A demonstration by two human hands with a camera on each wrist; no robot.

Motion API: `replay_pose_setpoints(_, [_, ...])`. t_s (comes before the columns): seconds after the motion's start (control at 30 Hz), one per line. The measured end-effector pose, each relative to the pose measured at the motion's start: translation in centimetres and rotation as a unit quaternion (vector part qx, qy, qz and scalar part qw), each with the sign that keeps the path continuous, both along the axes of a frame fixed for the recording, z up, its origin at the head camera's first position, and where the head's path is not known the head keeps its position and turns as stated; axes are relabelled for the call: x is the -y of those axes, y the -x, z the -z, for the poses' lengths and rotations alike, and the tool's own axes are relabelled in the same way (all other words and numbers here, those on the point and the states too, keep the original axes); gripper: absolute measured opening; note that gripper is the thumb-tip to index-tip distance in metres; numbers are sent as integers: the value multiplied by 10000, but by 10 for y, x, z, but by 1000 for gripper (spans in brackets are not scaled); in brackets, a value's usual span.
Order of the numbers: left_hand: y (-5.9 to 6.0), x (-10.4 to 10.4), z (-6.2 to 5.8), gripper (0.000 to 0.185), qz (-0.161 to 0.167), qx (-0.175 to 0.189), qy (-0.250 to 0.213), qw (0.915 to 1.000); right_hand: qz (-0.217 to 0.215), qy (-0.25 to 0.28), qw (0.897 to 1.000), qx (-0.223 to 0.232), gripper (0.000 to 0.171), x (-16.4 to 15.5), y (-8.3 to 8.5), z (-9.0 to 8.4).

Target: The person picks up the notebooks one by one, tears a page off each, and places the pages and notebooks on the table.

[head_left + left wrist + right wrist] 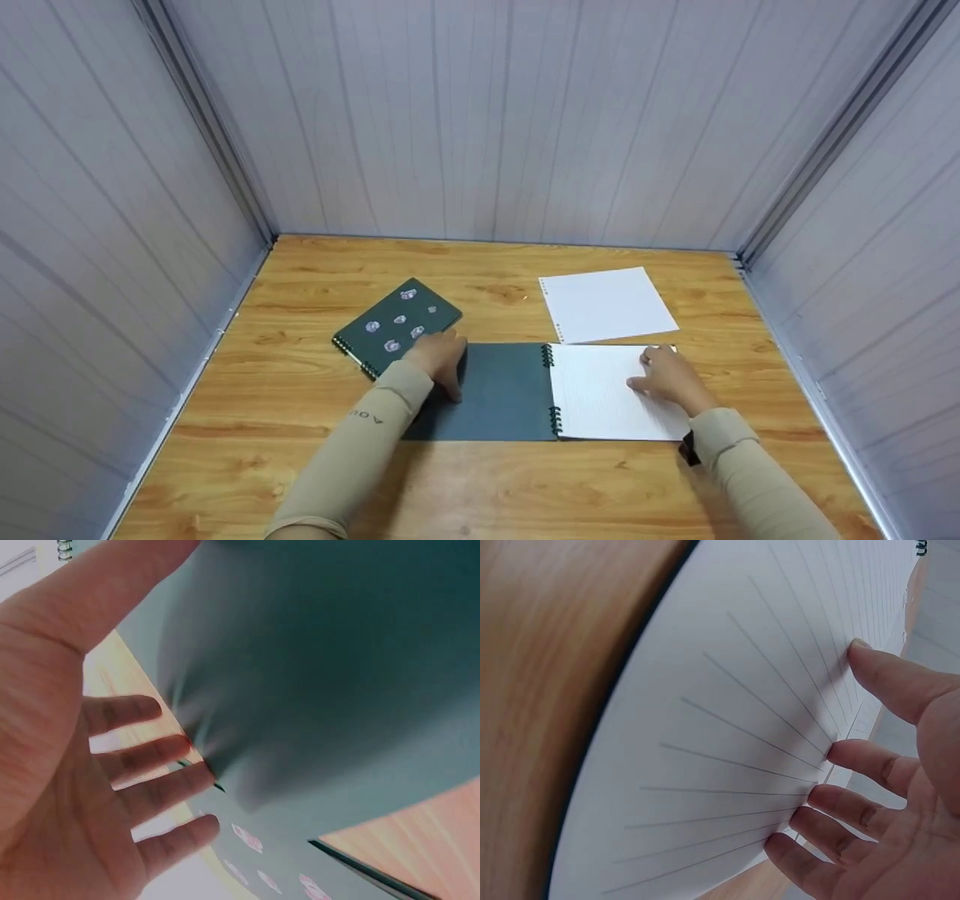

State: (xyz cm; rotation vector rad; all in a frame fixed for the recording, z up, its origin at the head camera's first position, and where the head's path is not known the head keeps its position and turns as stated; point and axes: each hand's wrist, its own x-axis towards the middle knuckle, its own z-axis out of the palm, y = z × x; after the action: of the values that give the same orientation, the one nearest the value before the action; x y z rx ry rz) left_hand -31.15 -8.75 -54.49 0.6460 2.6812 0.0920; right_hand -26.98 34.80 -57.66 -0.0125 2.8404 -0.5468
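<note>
A spiral notebook lies open on the table, its dark green cover (506, 390) on the left and its lined white page (592, 394) on the right. On the cover's left part rests my left hand (437, 356); in the left wrist view the thumb (112, 596) reaches over the cover and the other fingers are spread near its edge. My right hand (670, 379) touches the right part of the page. The right wrist view shows its fingertips (819, 793) on the lined paper, slightly bent, with nothing pinched between them.
A closed green spiral notebook (439, 300) with pale flower-like patches lies tilted behind my left hand. One loose white sheet (609, 304) with punched holes lies behind the open notebook. Panel walls (495, 127) stand around the wooden table (525, 487).
</note>
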Motion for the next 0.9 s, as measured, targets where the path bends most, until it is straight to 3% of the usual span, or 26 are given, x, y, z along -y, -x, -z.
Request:
replay_pose_setpoints(0.23, [6,9,-5,80,83,64,-101,9999,24,-24,9999,98,60,5,3,-2])
replay_pose_setpoints(0.4, [11,17,-10,74,121,-261,-349,9990,9,-22,9999,108,60,5,2,-2])
replay_pose_setpoints(0.53, [17,25,-16,69,-427,-161,-1036,9936,23,5,10000,87,60,3,1,-2])
replay_pose_setpoints(0.63, [18,32,-20,66,-1054,172,-1847,9770,21,11,10000,78,59,1,0,-1])
replay_pose_setpoints(0.73, [17,40,-24,68,-1501,412,-2697,9503,26,10,10000,62,58,1,0,-1])
replay_pose_setpoints(0.83, [13,47,-26,68,-1731,469,-3360,9246,16,13,10000,60,59,1,0,-1])
replay_pose_setpoints(0.9, [11,51,-26,66,-1779,412,-3632,9136,16,18,10000,60,60,1,-1,-1])
